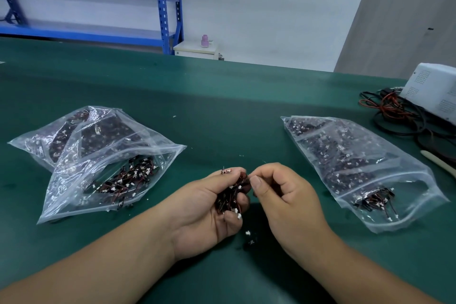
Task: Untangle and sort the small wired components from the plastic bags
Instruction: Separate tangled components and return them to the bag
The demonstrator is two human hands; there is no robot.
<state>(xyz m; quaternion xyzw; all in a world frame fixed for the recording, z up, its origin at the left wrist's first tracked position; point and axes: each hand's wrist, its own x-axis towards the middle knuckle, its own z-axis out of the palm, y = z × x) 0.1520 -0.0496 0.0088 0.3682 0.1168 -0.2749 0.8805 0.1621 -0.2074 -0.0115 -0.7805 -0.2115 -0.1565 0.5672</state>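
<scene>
My left hand [204, 215] cups a tangled clump of small wired components [230, 196], red and black wires with white plugs. My right hand [288, 195] pinches a wire at the top of that clump with thumb and forefinger. One loose component [249, 237] hangs or lies just below the hands. An open clear plastic bag [108, 170] with loose components lies on the left, over another bag holding sealed packets. A second clear bag [357, 168] full of components lies on the right, its mouth toward me.
The work goes on over a green table mat [222, 111]. A white box device [434, 89] with a heap of red and black cables [399, 116] sits at the far right. A pale tool [439, 163] lies near the right edge. Blue shelving [162, 5] stands behind.
</scene>
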